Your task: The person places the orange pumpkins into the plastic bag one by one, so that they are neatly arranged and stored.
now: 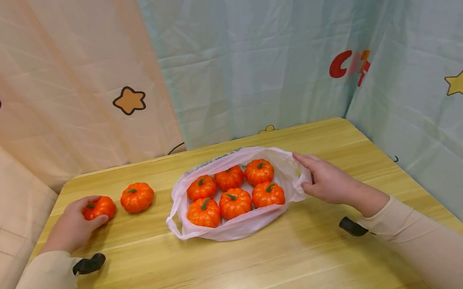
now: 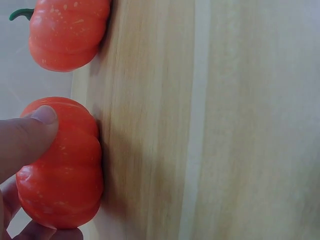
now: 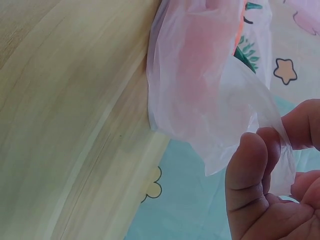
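Note:
At the table's left, my left hand (image 1: 72, 225) grips a small orange pumpkin (image 1: 103, 208) between thumb and fingers; in the left wrist view the thumb lies across this pumpkin (image 2: 62, 170), which is on or just at the tabletop. Just right of it sits a second pumpkin (image 1: 137, 197) with a green stem. My right hand (image 1: 330, 178) pinches the right handle of a white plastic bag (image 1: 245, 230). The bag lies with its mouth spread, and several pumpkins (image 1: 235, 203) sit inside in two rows. In the right wrist view, thumb and fingers hold the thin bag film (image 3: 280, 170).
The light wooden table (image 1: 217, 283) reaches to a hanging cloth curtain (image 1: 290, 54) at the back, with more cloth on both sides. The bag's loose left handle (image 1: 174, 227) lies toward the two outer pumpkins. A black strap end (image 1: 90, 264) sticks out at the left wrist.

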`<state>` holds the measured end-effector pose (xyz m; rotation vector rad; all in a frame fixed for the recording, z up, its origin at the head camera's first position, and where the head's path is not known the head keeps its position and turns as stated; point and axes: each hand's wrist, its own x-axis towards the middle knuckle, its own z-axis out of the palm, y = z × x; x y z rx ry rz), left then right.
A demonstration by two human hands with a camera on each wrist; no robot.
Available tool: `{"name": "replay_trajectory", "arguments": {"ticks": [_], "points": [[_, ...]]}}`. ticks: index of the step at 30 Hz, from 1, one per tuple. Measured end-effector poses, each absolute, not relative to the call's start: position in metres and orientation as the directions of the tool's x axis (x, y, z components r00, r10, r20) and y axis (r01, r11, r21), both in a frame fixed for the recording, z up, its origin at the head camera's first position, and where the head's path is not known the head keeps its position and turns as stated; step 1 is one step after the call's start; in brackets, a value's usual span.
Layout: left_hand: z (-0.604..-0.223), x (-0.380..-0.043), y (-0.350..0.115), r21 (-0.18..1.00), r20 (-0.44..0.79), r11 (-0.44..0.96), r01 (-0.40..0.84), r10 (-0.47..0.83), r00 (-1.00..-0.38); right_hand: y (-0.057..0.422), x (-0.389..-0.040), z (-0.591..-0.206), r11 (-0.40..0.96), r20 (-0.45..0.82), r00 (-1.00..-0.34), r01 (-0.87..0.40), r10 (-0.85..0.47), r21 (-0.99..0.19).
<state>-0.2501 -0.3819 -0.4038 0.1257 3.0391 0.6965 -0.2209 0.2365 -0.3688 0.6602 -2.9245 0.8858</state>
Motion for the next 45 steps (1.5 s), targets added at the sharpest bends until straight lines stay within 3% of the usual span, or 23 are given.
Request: {"name": "replay_trajectory", "arguments": {"ticks": [45], "points": [[-0.4043, -0.2467, -0.3778, 0.451, -0.021, 0.892, 0.036, 0.051, -0.998, 0.2289, -0.2243, -0.3673, 0.72, 0.135, -0.918, -0.378, -0.373, -0.582]]}}
